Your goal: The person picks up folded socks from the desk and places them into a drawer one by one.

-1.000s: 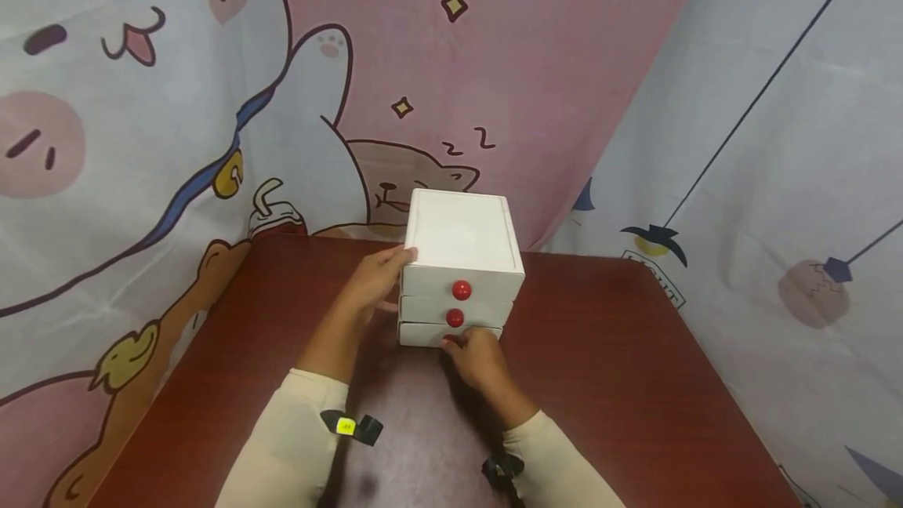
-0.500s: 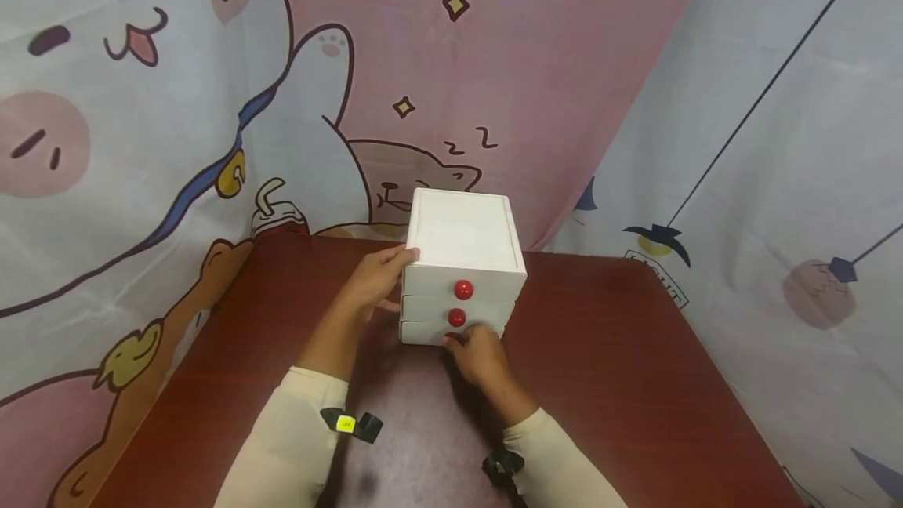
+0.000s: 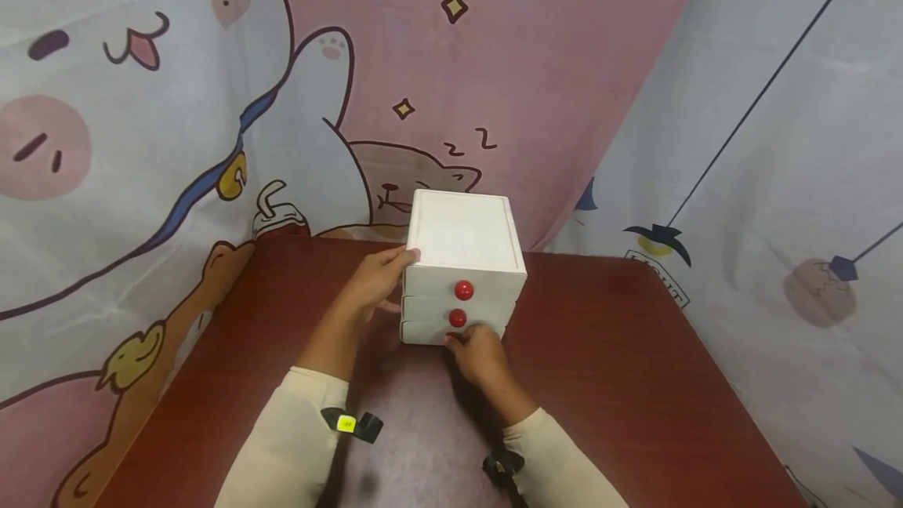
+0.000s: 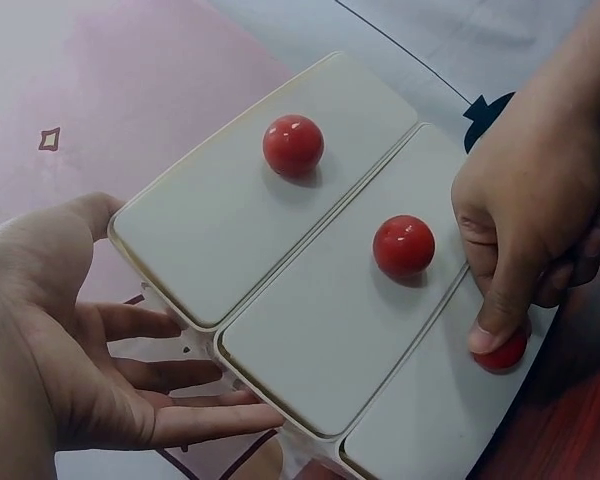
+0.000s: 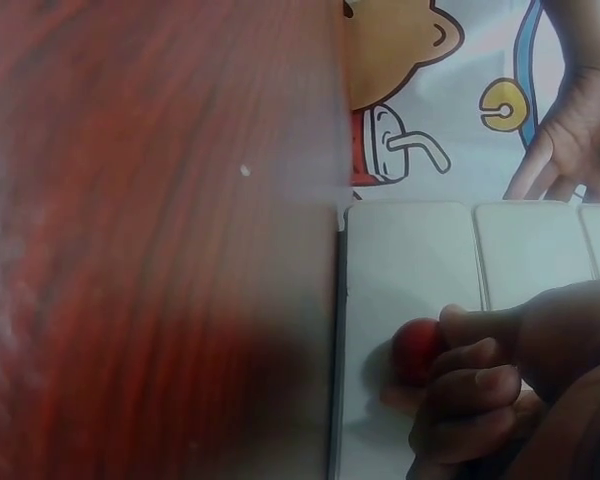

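A small white chest with three drawers stands on the table, a round red knob on each front. All its drawer fronts look flush in the left wrist view. My left hand rests against the chest's left side, its fingers fairly straight and its thumb at the top edge. With my right hand I pinch the bottom drawer's red knob between thumb and fingers, partly hiding it. Above it are the middle knob and the top knob, both untouched. The right wrist view shows the pinched knob close up.
The reddish-brown table extends on both sides of the chest. Behind it hangs a cartoon-printed cloth, close to the table's back edge. Each forearm wears a dark strap, such as the left strap.
The dark line above the bottom drawer looks thinner than a second ago. Both hands keep their places on the chest and knob.
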`<action>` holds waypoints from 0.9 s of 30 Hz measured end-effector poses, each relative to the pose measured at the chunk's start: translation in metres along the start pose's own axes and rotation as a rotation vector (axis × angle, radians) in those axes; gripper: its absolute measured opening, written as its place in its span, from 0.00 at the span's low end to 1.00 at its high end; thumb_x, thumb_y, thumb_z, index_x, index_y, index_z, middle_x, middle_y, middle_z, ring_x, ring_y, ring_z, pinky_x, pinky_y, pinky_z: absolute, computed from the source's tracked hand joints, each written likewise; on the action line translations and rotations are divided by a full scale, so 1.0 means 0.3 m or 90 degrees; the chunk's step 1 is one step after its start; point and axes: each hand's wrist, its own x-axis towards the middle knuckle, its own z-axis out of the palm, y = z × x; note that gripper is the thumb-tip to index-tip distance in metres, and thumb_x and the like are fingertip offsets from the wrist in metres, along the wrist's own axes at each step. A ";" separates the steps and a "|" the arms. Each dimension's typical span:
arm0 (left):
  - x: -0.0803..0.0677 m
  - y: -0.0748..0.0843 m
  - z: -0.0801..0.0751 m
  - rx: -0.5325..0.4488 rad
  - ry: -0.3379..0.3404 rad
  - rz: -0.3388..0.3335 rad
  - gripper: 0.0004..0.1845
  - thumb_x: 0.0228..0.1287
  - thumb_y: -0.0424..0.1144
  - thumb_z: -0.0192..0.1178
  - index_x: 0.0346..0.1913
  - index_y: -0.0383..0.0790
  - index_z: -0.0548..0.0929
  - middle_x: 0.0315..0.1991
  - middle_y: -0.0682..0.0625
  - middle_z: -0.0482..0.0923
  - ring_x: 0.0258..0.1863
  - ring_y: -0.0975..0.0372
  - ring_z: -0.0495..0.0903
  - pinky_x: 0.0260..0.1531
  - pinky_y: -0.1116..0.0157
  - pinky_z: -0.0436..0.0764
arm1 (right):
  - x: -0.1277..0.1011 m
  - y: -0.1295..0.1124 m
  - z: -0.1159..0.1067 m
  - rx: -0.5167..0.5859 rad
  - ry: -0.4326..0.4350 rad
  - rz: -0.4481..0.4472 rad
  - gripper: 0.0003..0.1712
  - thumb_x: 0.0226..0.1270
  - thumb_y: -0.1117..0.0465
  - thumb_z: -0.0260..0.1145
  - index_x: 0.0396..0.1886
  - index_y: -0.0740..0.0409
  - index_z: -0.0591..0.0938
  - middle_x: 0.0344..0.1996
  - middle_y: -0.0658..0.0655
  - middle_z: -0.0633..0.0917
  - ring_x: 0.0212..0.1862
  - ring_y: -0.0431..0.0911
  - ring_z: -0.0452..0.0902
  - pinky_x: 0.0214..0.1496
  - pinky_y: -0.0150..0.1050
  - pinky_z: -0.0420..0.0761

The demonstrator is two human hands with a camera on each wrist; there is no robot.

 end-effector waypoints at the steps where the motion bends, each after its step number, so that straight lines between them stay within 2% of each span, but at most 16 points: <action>1: 0.000 0.000 0.001 -0.002 -0.002 -0.001 0.37 0.79 0.62 0.58 0.83 0.50 0.72 0.68 0.33 0.80 0.68 0.41 0.81 0.50 0.37 0.91 | 0.000 0.001 -0.002 -0.002 -0.004 0.004 0.20 0.72 0.54 0.76 0.19 0.56 0.87 0.16 0.49 0.80 0.26 0.45 0.73 0.30 0.41 0.76; 7: 0.001 0.002 0.011 -0.004 -0.017 -0.003 0.38 0.80 0.63 0.56 0.84 0.50 0.70 0.72 0.33 0.78 0.72 0.39 0.78 0.55 0.35 0.89 | -0.007 0.018 -0.020 -0.019 -0.034 0.009 0.19 0.68 0.54 0.80 0.21 0.57 0.86 0.17 0.49 0.77 0.26 0.44 0.70 0.30 0.40 0.74; 11: -0.004 0.002 0.017 -0.013 -0.014 -0.012 0.39 0.80 0.66 0.55 0.84 0.50 0.69 0.75 0.35 0.76 0.74 0.39 0.77 0.58 0.35 0.87 | -0.022 0.030 -0.048 -0.022 -0.048 -0.007 0.15 0.66 0.56 0.81 0.26 0.60 0.87 0.18 0.50 0.79 0.26 0.43 0.72 0.31 0.39 0.75; 15: -0.012 -0.007 0.025 -0.017 0.002 -0.018 0.41 0.81 0.69 0.52 0.85 0.50 0.68 0.79 0.36 0.72 0.77 0.40 0.74 0.61 0.34 0.85 | -0.045 0.027 -0.114 -0.012 -0.063 0.011 0.16 0.65 0.55 0.81 0.30 0.62 0.85 0.19 0.53 0.81 0.25 0.44 0.75 0.30 0.40 0.75; 19: -0.022 -0.020 0.032 -0.026 0.025 -0.009 0.43 0.81 0.73 0.46 0.85 0.47 0.67 0.80 0.35 0.70 0.78 0.40 0.72 0.65 0.33 0.83 | -0.057 0.021 -0.206 -0.006 -0.064 0.032 0.20 0.66 0.53 0.80 0.39 0.67 0.87 0.23 0.55 0.81 0.29 0.46 0.75 0.31 0.39 0.75; 23: -0.034 -0.044 0.029 -0.001 0.039 0.030 0.43 0.84 0.71 0.39 0.85 0.43 0.68 0.82 0.35 0.68 0.79 0.39 0.70 0.67 0.33 0.82 | -0.054 0.024 -0.298 -0.015 -0.056 0.044 0.24 0.69 0.50 0.79 0.46 0.69 0.87 0.24 0.56 0.80 0.29 0.47 0.74 0.29 0.39 0.73; 27: -0.052 -0.079 0.002 0.115 0.045 0.108 0.40 0.89 0.65 0.35 0.86 0.39 0.64 0.86 0.38 0.62 0.85 0.40 0.61 0.82 0.37 0.66 | -0.049 0.032 -0.384 -0.028 -0.053 0.063 0.37 0.71 0.46 0.77 0.65 0.71 0.80 0.26 0.57 0.80 0.29 0.48 0.75 0.30 0.40 0.75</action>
